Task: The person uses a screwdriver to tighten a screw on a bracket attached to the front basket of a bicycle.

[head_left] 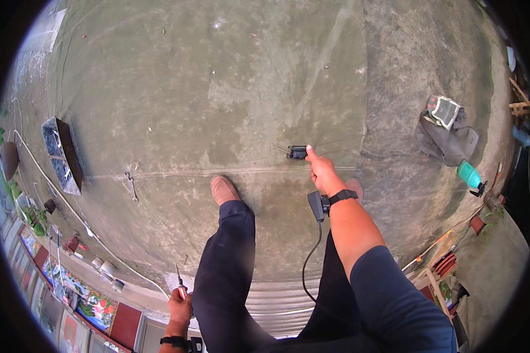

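In front of my feet, my right hand (322, 169) grips a small black boxy part (297, 152) by its right end, with the thumb on top. A thin metal rod pokes out of the part's left side. Low at the left, beside my left leg, my left hand (181, 307) is closed around the handle of a screwdriver (182, 288). Its handle is red and pale, and the shaft points up and away from me. A wrench (132, 186) lies on the concrete floor left of my left shoe (224, 190).
An open metal toolbox (70, 156) with tools inside stands at the left. A pale hose (59, 191) runs behind it. At the right lie a grey cloth (456, 141) and a green bottle (469, 175). A cable (304, 270) hangs from my right wrist.
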Tool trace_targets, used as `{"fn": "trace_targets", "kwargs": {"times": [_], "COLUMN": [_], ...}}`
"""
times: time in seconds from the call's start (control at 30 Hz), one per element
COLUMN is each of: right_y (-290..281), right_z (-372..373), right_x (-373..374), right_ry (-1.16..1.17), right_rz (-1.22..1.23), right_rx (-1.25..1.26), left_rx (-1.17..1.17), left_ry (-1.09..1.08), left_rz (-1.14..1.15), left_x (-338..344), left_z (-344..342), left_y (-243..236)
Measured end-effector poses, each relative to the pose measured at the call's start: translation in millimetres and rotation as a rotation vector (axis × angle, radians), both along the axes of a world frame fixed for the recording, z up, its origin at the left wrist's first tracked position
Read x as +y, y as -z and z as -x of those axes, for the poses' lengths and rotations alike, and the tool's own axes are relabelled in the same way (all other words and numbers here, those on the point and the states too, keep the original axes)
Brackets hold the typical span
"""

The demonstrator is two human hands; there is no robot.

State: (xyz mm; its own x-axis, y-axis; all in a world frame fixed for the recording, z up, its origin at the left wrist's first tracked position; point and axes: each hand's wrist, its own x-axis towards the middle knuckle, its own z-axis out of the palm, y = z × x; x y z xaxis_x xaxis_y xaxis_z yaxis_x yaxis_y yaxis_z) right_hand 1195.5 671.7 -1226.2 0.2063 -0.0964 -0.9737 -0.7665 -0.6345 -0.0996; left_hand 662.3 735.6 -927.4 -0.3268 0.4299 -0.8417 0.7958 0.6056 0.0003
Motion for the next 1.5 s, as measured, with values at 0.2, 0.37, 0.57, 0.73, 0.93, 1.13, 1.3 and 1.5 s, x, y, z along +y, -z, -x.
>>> {"fn": "trace_targets", "kwargs": {"times": [0.2, 0.37, 0.57, 0.73, 0.93, 1.13, 1.3, 1.5], "right_y": [64.9, 107.5, 94.3, 11.9, -149.4, -358.8, -495.6, -508.8], "right_z": [11.1, 35.2, 25.1, 9.3, -46.0, -130.1, -162.5, -202.1], "right_x": [-8.8, -60.0, -25.1, -3.0, -4.2, -34.5, -12.9, 66.1], "right_ry": [0.244, 0.150, 0.314, 0.176, -0.130, -0.483, -0.311, -0.341], "right_rz": [0.101, -0.031, 0.046, -0.023, -0.203, -0.026, 0.026, -0.006], "right_rx": [0.096, 0.117, 0.244, 0.131, 0.056, -0.137, -0.225, -0.158], "left_rx": [0.042, 0.063, 0.041, 0.026, -0.030, -0.251, -0.363, -0.386], "left_ry": [-0.085, -0.124, -0.101, -0.144, -0.201, -0.075, 0.088, 0.053], "left_rz": [0.015, -0.007, -0.037, -0.028, 0.044, -0.020, -0.179, -0.267], "left_x": [15.5, 17.0, 20.5, 33.0, 69.7, 137.7, 265.3, 391.2], "left_z": [-35.1, -39.8, -33.4, -62.6, -88.0, -109.6, -167.7, -257.4], "left_y": [0.9, 0.0, 2.2, -11.4, -68.3, -127.2, -171.8, -233.8]}}
